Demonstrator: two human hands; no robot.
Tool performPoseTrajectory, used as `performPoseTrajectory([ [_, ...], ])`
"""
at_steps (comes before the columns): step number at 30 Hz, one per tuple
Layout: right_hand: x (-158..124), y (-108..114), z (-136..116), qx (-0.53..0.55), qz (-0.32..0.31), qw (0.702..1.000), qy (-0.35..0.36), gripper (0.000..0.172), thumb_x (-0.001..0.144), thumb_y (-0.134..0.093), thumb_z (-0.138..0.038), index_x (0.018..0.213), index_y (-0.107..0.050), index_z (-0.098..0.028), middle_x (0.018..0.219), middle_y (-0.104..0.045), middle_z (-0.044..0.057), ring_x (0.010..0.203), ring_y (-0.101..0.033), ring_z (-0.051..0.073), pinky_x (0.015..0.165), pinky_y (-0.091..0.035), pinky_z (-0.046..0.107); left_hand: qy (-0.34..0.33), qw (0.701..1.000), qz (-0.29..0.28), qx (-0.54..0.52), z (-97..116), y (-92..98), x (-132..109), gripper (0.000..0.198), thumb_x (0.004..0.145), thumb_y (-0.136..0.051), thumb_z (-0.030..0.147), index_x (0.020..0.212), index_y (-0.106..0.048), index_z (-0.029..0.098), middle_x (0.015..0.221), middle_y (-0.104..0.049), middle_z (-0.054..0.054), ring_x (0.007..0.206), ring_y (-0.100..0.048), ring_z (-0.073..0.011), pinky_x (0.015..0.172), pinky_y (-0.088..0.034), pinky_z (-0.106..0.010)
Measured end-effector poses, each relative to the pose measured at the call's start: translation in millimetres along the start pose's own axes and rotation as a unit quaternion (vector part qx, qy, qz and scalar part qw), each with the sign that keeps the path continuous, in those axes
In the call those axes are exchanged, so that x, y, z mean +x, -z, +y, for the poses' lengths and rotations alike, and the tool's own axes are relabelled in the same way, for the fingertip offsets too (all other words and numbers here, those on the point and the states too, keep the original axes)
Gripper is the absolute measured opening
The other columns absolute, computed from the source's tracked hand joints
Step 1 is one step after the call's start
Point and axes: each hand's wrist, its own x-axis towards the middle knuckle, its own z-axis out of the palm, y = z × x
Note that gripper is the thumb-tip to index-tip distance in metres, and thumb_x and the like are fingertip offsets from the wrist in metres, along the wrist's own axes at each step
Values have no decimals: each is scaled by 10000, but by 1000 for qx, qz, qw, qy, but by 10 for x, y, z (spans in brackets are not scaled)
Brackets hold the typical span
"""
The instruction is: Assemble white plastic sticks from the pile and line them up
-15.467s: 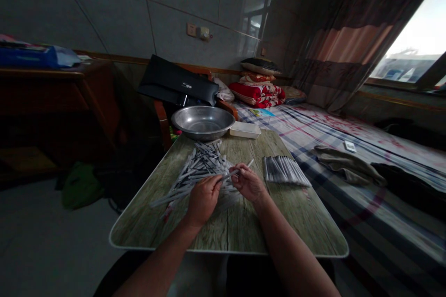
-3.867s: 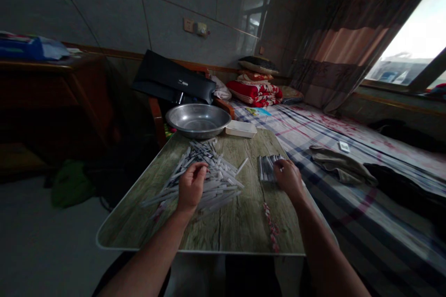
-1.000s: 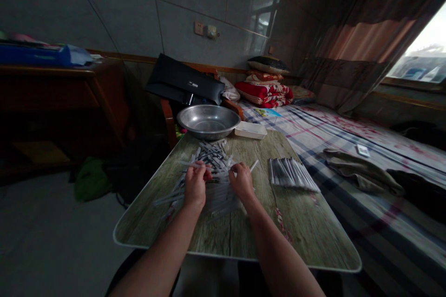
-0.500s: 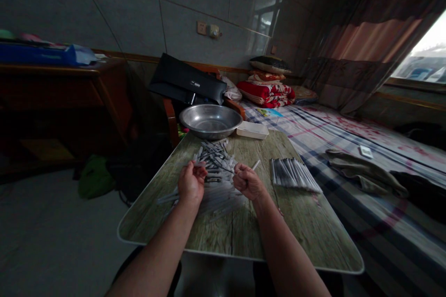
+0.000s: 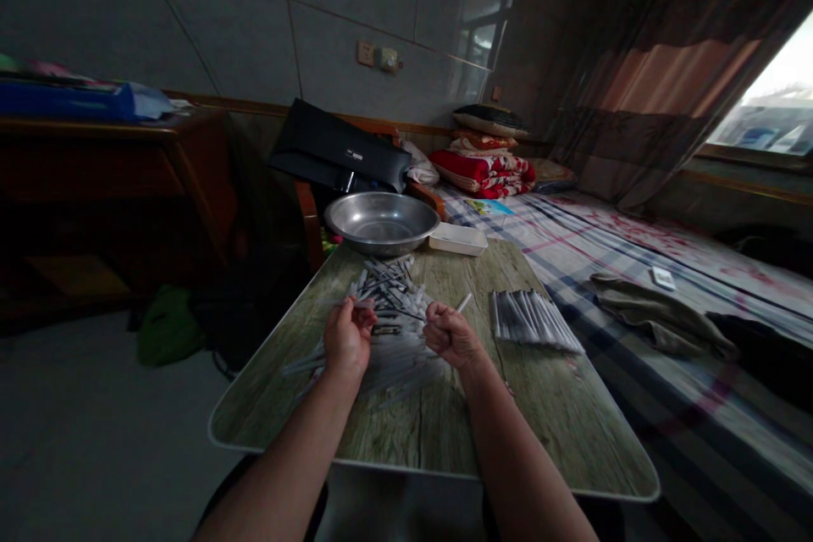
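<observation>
Over a small wood-patterned table (image 5: 445, 440), my left hand (image 5: 348, 339) has its fingers curled around a thin translucent tube that pokes out by the fingertips. To its right, my right hand (image 5: 450, 334) is closed in a fist, with a thin dark stick showing at its left and a whitish tube (image 5: 465, 302) sticking out behind it. A jumbled pile of grey and white pen-like pieces (image 5: 390, 284) lies beyond and between the hands. Clear tubes (image 5: 397, 368) are spread below them. On the right, a neat row of similar pieces (image 5: 535, 319) lies side by side.
A metal basin (image 5: 382, 223) and a shallow white tray (image 5: 458, 239) stand at the table's far edge. Behind is a chair with a black case (image 5: 340, 148). A bed (image 5: 635, 271) with clothes and a phone borders the right side.
The view has shifted very slightly. Both hands keep nearly the same place and grip.
</observation>
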Motion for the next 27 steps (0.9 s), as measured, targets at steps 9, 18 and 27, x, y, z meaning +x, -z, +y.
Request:
performPoseTrajectory([
  [9, -11, -37, -21, 9, -3, 1000, -5, 138, 698, -646, -251, 738, -526, -195, 404, -285, -121, 362, -167, 52, 379, -149, 179, 1, 1000, -14, 12, -2, -15, -41, 168, 714, -657, 267, 814, -577, 158, 628, -680, -19, 478, -572, -98, 484, -448, -205],
  [18, -3, -22, -19, 36, -24, 999, 1, 91, 707, -624, -218, 733, -541, -193, 391, -269, -121, 358, -135, 52, 365, -144, 170, 1, 1000, -14, 13, -5, -1, -9, 171, 712, -661, 269, 811, -572, 161, 624, -675, -13, 466, -570, -97, 482, -454, -211],
  [27, 1, -30, -20, 37, -31, 999, -10, 79, 696, -610, -202, 744, -549, -187, 381, -295, -117, 353, -137, 54, 359, -160, 164, 4, 1000, -26, 5, 6, 8, -5, 207, 696, -700, 298, 793, -584, 156, 621, -672, -11, 489, -580, -96, 499, -456, -210],
])
